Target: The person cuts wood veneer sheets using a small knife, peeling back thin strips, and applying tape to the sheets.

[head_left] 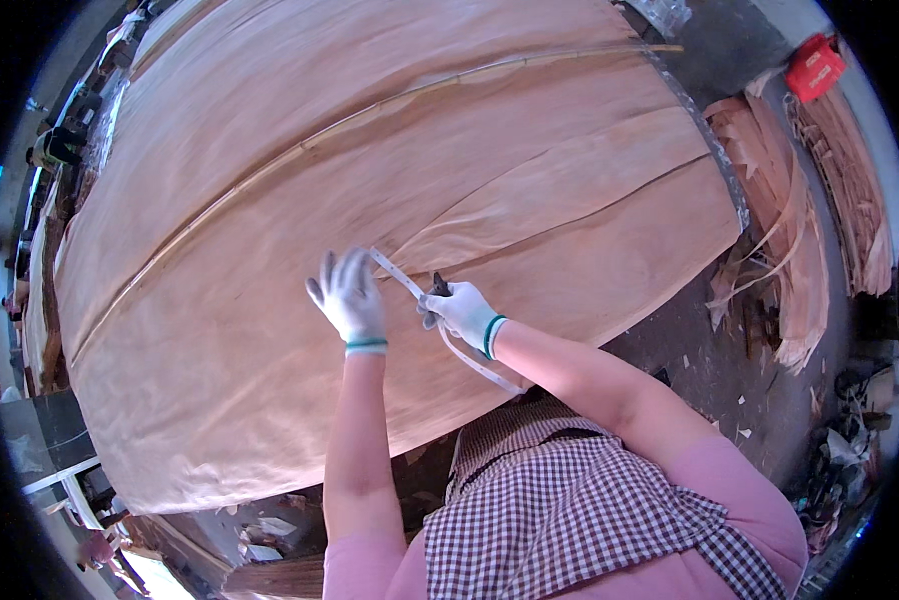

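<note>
The fingers (430, 320) of the right hand (462, 308) are curled round a dark tool (441, 284), whose tip pokes out above them. Those of the left hand (347, 300) are loose and spread, a little blurred, palm down over the veneer (260, 380). Both hands wear white gloves with green-banded cuffs (367, 346).

Nearest are a checked apron (570, 510) and a pink sleeve (745, 500), just off the veneer's near edge.

From that edge the tape (395, 272) runs inward: narrow, white, with small dark marks. It bows in a curve up to the right hand, then goes straight to its upper end just beside the left hand; whether either hand pinches it, I cannot tell.

The veneer is broad, pinkish tan and faintly grained, rippled toward its near left corner. Beyond the tape, a pale, wrinkled split reaches toward the right edge, with a dark seam along it. Farther in, a thin pole (300, 150) crosses from the left edge to past the far right corner.

Off the right edge, peeled strips (800, 290) lie heaped on the floor (690, 350), with a red bag (815, 68) beyond.
</note>
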Available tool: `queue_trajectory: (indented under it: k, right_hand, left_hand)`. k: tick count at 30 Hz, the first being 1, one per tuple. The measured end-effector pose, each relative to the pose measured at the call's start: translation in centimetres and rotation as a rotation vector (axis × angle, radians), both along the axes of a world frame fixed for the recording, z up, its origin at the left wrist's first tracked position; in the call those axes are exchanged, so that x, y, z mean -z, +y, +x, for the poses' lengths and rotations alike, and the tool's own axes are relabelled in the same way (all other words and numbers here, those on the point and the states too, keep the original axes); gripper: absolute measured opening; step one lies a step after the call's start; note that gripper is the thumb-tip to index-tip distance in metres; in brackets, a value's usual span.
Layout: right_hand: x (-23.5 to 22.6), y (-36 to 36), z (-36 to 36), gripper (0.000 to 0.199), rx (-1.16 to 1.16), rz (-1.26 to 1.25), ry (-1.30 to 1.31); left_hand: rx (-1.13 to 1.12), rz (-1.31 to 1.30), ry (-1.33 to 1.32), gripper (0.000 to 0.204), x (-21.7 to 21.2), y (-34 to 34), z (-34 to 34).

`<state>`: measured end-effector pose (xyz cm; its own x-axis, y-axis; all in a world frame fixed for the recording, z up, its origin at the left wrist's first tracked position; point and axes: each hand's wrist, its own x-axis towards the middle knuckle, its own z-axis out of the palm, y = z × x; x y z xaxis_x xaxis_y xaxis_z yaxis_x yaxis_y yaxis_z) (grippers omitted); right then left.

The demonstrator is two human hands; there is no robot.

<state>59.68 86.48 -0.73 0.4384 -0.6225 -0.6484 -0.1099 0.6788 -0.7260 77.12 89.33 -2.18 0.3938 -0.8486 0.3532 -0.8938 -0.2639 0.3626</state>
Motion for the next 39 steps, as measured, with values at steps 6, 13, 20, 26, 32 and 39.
queue_trajectory:
  k: [6, 13, 20, 26, 32, 39]
  right_hand:
    - [-0.7, -0.2, -0.5, 0.019, -0.180, -0.116, 0.049]
    - [-1.8, -2.6, -8.9, 0.019, -0.051, -0.326, 0.289]
    - [-0.6, -2.4, -11.3, 0.024, 0.153, -0.093, 0.198]
    - [-1.8, -3.8, -19.8, 0.026, -0.446, -0.710, 0.798]
    - [-5.0, -11.4, -25.1, 0.021, 0.134, -0.337, 0.144]
    - [-2.2, -21.9, -15.2, 0.016, 0.148, -0.131, 0.340]
  left_hand:
    - [0.399, 0.239, -0.202, 0.042, -0.4, 2.7, -0.4]
    - [0.355, 0.434, -0.231, 0.042, -4.1, 1.2, -2.2]
    - [0.711, 0.243, -0.073, 0.055, -0.1, -2.0, -13.3]
    - [0.788, 0.302, -0.007, 0.058, -0.7, -2.3, -12.8]
    - [0.677, 0.457, -0.088, 0.050, -3.9, -6.3, -14.5]
    - [0.534, 0.200, -0.005, 0.067, -2.9, -18.5, -17.3]
